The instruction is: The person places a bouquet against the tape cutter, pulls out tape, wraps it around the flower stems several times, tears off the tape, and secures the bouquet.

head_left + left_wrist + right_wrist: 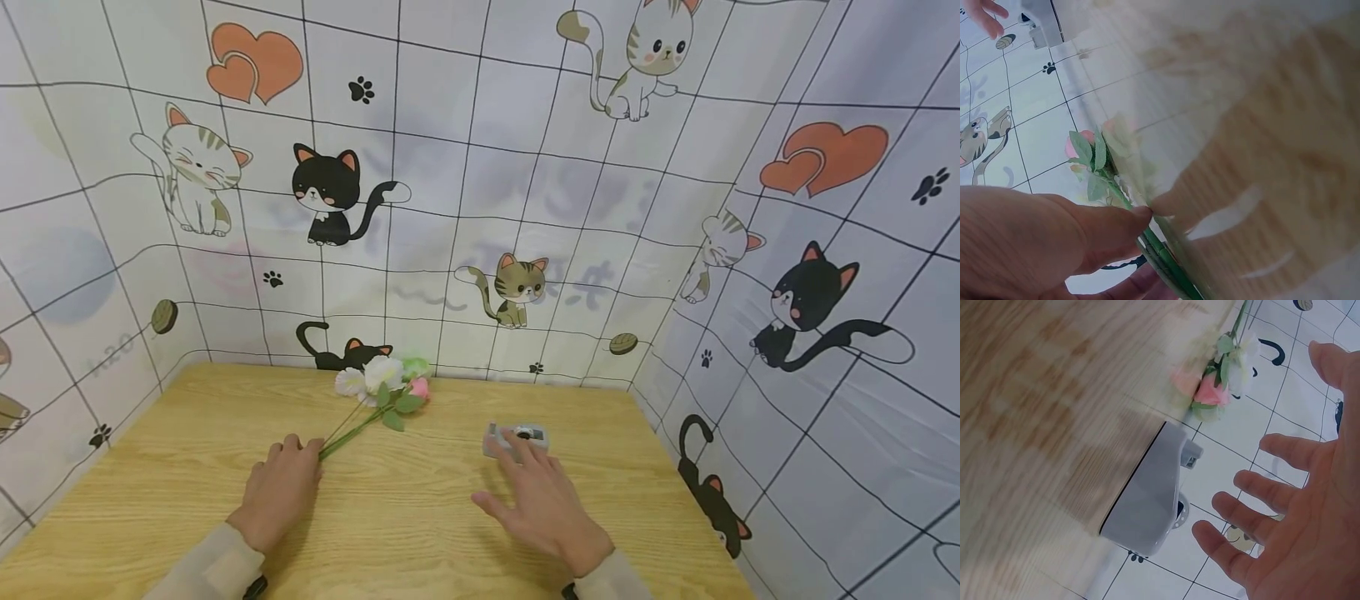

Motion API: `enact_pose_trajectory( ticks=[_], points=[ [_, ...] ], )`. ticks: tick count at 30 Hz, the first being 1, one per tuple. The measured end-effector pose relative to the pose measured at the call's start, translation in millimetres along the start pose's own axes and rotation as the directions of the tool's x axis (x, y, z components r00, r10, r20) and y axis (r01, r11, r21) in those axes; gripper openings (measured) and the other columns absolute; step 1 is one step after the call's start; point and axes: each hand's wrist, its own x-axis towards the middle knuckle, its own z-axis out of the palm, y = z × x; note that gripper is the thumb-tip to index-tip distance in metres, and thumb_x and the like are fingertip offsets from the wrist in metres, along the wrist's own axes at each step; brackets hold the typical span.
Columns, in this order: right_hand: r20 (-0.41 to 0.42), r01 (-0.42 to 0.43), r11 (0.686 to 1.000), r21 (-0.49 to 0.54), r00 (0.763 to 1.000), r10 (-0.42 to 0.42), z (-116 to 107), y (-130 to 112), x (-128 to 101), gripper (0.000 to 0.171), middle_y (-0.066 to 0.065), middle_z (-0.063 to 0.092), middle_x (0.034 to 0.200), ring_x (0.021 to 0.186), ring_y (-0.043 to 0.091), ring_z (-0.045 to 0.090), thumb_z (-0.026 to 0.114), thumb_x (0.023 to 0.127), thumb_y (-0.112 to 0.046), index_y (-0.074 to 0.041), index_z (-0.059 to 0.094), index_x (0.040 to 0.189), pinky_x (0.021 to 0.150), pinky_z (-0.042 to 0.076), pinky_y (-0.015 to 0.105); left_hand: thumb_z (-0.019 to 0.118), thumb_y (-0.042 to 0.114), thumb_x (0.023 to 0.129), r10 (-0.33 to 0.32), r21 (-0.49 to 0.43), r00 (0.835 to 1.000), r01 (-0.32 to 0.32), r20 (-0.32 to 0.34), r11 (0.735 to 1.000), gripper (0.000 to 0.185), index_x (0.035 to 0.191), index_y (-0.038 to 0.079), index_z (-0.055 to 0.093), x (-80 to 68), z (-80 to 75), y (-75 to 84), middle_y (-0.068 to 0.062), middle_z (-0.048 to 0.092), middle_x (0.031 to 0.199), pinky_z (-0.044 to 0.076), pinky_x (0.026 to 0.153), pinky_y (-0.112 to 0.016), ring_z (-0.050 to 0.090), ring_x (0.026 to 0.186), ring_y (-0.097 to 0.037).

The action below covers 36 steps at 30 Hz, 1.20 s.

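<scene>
The left hand (pixel 279 492) lies on the wooden table (pixel 187 450), fingers apparently pinching the stems of the flower bunch (pixel 378 392), though blur hides the grip; the right hand (pixel 542 498), fingers spread and relaxed, reaches over the grey tape dispenser (pixel 516 438)

Bare desk (pixel 420 517) lies open between the left hand (pixel 279 492) and right hand (pixel 543 504), while the flower bunch (pixel 378 396) and the small grey device (pixel 516 438) block the far strip, hemmed by the cat-print walls (pixel 480 208).
</scene>
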Motion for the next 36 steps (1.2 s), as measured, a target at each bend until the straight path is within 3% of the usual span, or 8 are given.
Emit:
enact_pose_trajectory(
  ticks=[7,16,30,36],
  points=[
    [-0.007,0.014,1.0,0.012,1.0,-0.014,2,-4,2,0.083,0.013,0.043,0.188,0.163,0.051,0.053,0.056,0.115,-0.074,-0.025,0.045,0.181,0.129,0.044,0.082,0.073,-0.007,0.108,0.034,0.019,0.999,-0.034,0.01,0.999,0.015,0.124,-0.007,0.074,3.6,-0.3,0.2,-0.025,0.071,0.099,0.059,0.054,-0.046,0.068,0.08,-0.033],
    [-0.042,0.065,0.998,-0.011,0.997,-0.066,5,-7,4,0.078,0.016,0.054,0.178,0.159,0.048,0.058,0.061,0.116,-0.068,-0.02,0.052,0.176,0.127,0.049,0.077,0.073,-0.012,0.106,0.049,0.025,0.999,-0.049,0.012,0.998,0.007,0.109,-0.006,0.072,3.2,2.8,0.6,-0.022,0.07,0.093,0.061,0.059,-0.045,0.067,0.077,-0.029],
    [-0.027,0.079,0.997,-0.014,0.996,-0.079,7,-14,6,0.071,0.015,0.057,0.176,0.154,0.047,0.063,0.067,0.116,-0.06,-0.021,0.054,0.174,0.123,0.054,0.074,0.07,-0.014,0.105,0.081,0.01,0.997,-0.081,-0.001,0.997,0.014,0.098,-0.003,0.067,0.6,4.8,4.5,-0.018,0.067,0.085,0.061,0.059,-0.045,0.068,0.073,-0.028],
    [-0.025,0.08,0.997,-0.021,0.996,-0.081,5,-17,7,0.069,0.015,0.058,0.175,0.154,0.045,0.064,0.069,0.115,-0.058,-0.021,0.056,0.173,0.12,0.056,0.073,0.072,-0.011,0.105,0.085,-0.018,0.996,-0.085,-0.004,0.996,0.018,0.091,0.0,0.066,-0.6,4.4,6.6,-0.012,0.064,0.082,0.056,0.057,-0.04,0.059,0.072,-0.02]
  ],
)
